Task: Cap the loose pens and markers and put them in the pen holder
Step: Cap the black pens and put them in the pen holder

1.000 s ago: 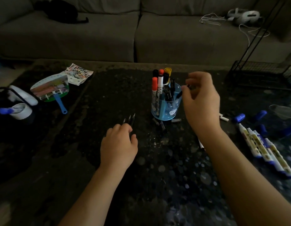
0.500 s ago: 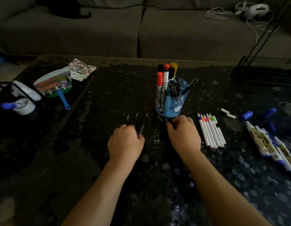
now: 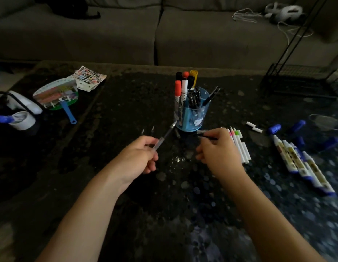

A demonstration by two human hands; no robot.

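A blue pen holder (image 3: 192, 118) stands mid-table with several capped markers and pens in it. My left hand (image 3: 139, 156) grips an uncapped clear pen (image 3: 165, 136), its tip raised toward the holder's base. My right hand (image 3: 217, 150) pinches a thin dark pen cap (image 3: 207, 137) just right of that tip. Two more uncapped pens (image 3: 147, 130) lie beyond my left hand. Several thin white markers with coloured tips (image 3: 238, 142) lie beside my right hand. Larger white-and-blue markers (image 3: 300, 163) lie uncapped at the right, with loose blue caps (image 3: 285, 126) behind them.
A paddle fan with a blue handle (image 3: 58, 97) and a colour chart sheet (image 3: 88, 78) lie at the left, near a white cup (image 3: 20, 121). Small white caps (image 3: 254, 126) sit right of the holder. A grey sofa (image 3: 164, 31) runs behind the table; a black wire rack (image 3: 300, 80) stands at the right.
My right hand dropped from the holder's rim to the table in front of it and lifted a dark cap. My left hand raised one clear pen off the table.
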